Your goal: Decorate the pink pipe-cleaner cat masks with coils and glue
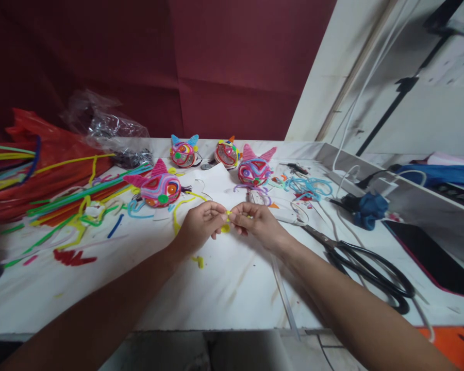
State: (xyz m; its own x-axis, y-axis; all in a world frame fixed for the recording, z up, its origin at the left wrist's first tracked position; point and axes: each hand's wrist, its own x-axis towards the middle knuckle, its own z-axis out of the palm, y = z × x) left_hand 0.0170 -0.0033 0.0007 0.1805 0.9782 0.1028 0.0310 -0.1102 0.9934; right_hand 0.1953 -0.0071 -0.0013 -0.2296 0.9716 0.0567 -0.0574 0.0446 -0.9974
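My left hand (201, 224) and my right hand (257, 222) meet above the middle of the white table (216, 293). Both pinch a small piece of yellow pipe cleaner (228, 213) between thumb and fingertips. A yellow coil (225, 228) shows just below the fingertips. A longer yellow strand (177, 216) curves beside my left hand. Nearer the front edge lies a small yellow curl (200, 262). Behind my hands stand wrapped animal heads: one with pink ears (160, 189) at left, another pink-eared one (254, 170) at right, and one with blue ears (184, 153).
Large black-handled scissors (355, 257) lie right of my right forearm, near a dark phone (433, 255). Colourful pipe cleaners (88, 193) and a red bag (50, 149) fill the left side. White cables (332, 219) run along the right. A clear glue stick (285, 296) crosses the front edge.
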